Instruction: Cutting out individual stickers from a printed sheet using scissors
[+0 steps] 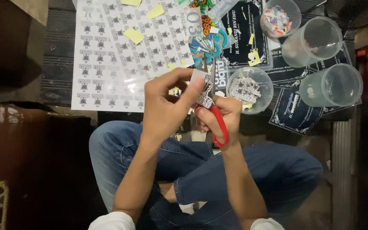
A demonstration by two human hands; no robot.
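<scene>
Floor (pixel 56 72) carries sticker sheet (pixel 107 51), plastic cups (pixel 311 40).

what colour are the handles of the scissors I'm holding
Red. The scissors' handles show best in the head view, looped around the right hand's fingers.

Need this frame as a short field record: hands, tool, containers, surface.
setting: person seated cross-legged in blue jeans, looking down at the hands
left hand: pinches a small printed sticker piece
right hand: grips red-handled scissors, blades at the piece
sticker sheet: white, rows of small printed designs, yellow paper scraps on top
filled cup: clear, upright, holds cut-out stickers
empty cups: two clear ones on their sides
far cup: clear, colourful bits inside
dark printed cards: under the cups
</scene>
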